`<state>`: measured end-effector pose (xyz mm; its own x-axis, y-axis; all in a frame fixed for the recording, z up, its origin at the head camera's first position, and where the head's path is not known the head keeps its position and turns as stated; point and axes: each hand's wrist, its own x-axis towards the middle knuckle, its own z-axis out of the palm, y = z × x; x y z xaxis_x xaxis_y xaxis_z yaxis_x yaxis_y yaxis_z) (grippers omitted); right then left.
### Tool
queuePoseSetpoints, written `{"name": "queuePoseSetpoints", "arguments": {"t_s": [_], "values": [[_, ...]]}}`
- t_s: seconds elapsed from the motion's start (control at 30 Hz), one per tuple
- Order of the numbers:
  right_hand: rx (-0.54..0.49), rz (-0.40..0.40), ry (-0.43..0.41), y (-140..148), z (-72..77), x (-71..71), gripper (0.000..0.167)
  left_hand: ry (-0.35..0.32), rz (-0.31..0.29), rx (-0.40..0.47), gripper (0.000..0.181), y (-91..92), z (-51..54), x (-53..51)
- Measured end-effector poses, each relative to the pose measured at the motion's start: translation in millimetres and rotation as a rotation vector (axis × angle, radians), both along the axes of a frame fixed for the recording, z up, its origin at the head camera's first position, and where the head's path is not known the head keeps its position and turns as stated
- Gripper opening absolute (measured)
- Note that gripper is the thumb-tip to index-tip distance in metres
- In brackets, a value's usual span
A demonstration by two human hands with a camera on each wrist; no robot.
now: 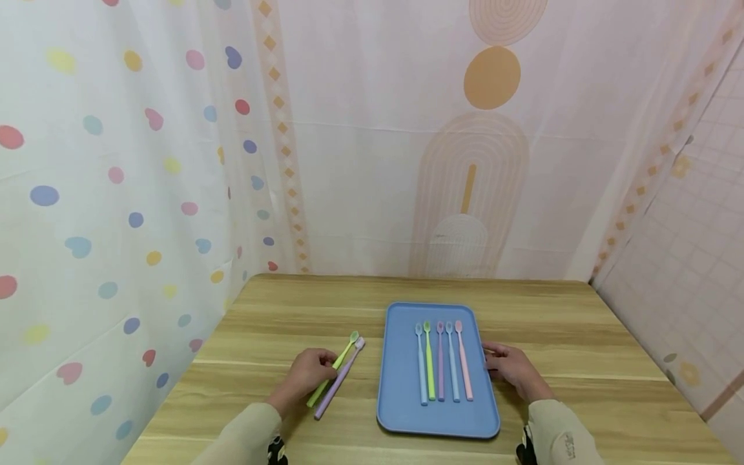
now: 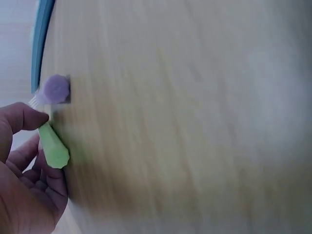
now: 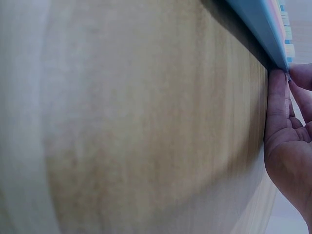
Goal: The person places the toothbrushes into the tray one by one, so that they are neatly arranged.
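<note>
My left hand (image 1: 310, 373) pinches a yellow-green toothbrush (image 1: 321, 390) between thumb and fingers; its handle end (image 2: 54, 150) points at the left wrist camera. Right beside it lies a purple toothbrush (image 1: 336, 391), bristles up, on the table. My right hand (image 1: 514, 369) holds the right rim of a blue tray (image 1: 401, 413), with one finger low by the table in the right wrist view. On the tray several toothbrushes lie side by side: light blue (image 1: 422, 374), green (image 1: 430, 371), purple (image 1: 440, 371), another light blue (image 1: 453, 371) and pink (image 1: 465, 371).
The wood-grain table (image 1: 279, 303) stretches around the tray on all sides. A patterned curtain (image 1: 360, 194) hangs behind the table, a dotted one (image 1: 134, 278) on the left, and a checked wall covering (image 1: 686, 258) on the right.
</note>
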<state>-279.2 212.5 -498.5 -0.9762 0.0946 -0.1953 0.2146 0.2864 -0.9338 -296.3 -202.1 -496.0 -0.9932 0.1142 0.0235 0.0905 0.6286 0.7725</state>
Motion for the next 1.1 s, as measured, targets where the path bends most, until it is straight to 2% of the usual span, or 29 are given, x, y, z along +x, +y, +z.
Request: {"name": "queuePoseSetpoints", "arguments": {"t_s": [0.2, 0.37, 0.47, 0.6, 0.9, 1.1], "values": [[0.0, -0.002, 0.005, 0.2, -0.5, 0.2, 0.046, 0.014, 0.073, -0.004, 0.025, -2.0, 1.6, -4.3], [0.004, 0.005, 0.01, 0.2, 0.0, -0.2, 0.047, 0.031, 0.139, 0.053, 0.032, -5.7, 4.6, -11.9], [0.004, 0.002, 0.006, 0.4, 0.0, -0.7, 0.047, 0.05, 0.146, 0.059, 0.031, -4.6, 7.2, -14.6], [0.006, 0.002, 0.003, 0.7, -0.9, -0.9, 0.048, 0.059, 0.145, 0.069, 0.027, 2.7, 13.1, -13.5], [-0.004, 0.009, 0.009, 0.9, -1.7, -1.5, 0.048, 0.079, 0.173, 0.171, 0.034, 26.4, 23.2, -15.3], [-0.012, 0.006, 0.006, 1.3, -3.0, -2.9, 0.049, 0.052, 0.18, 0.232, 0.036, 43.1, 28.1, -16.4]]}}
